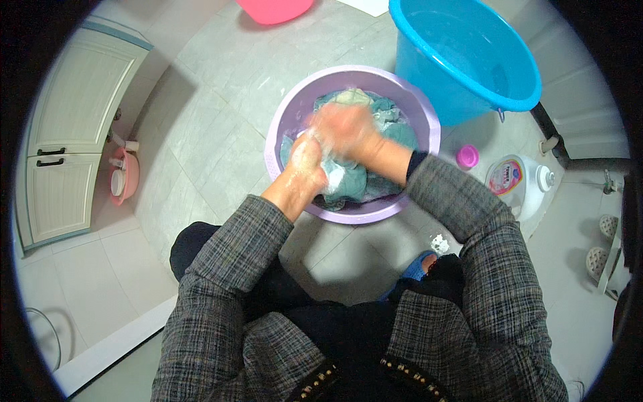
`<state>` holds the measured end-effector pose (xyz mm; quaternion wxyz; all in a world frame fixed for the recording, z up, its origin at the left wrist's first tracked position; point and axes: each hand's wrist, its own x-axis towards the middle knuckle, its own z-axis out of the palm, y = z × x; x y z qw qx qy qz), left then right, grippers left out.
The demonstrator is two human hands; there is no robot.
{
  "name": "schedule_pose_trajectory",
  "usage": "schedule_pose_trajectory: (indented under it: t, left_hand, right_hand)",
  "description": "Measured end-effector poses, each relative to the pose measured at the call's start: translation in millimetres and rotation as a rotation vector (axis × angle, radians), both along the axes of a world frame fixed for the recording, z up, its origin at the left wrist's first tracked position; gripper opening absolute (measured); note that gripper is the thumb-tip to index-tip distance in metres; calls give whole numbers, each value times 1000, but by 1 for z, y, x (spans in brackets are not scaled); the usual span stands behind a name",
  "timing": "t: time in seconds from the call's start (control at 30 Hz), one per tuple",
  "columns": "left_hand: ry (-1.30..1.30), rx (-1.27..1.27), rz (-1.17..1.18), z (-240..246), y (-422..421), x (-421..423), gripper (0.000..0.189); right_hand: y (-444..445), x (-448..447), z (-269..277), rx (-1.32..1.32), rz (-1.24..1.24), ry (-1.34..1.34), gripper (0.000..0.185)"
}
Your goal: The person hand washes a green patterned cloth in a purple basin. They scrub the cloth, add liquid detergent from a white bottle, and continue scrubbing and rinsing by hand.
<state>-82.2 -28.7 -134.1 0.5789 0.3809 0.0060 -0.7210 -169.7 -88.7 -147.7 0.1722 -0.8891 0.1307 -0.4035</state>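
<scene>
A round lavender plastic basin stands on the tiled floor before me, with wet, soapy teal cloth bunched inside. My left hand, covered in suds, grips part of that cloth at the basin's left side. Pressed close against it, my right hand is curled over the cloth and blurred by motion. White foam clings to the fabric between and below the hands. A pale yellowish patch of cloth shows beyond my right hand. The fingertips of both hands are mostly hidden.
A tall blue bucket holding water touches the basin's far right. A pink cap and a detergent bottle are to the right. White foam lies near my blue slipper. A pink basin is at the far edge; cabinets line the left.
</scene>
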Motion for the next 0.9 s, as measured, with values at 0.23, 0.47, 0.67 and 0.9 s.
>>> schedule_pose_trajectory:
  t: [0.23, 0.47, 0.67, 0.9]
  left_hand:
    - [33, -426, -148, -57, 17, 77, 26]
    - [-62, -56, 186, -14, 4, 14, 24]
    - [47, -90, 54, 19, 5, 10, 35]
    - [-141, 81, 181, 57, -15, 37, 44]
  right_hand:
    - [52, 22, 42, 14, 106, -127, 15]
    - [17, 11, 28, 137, -110, -170, 15]
    - [7, 11, 25, 30, -81, -57, 21]
    - [-78, 38, 30, 1710, -375, -1128, 41]
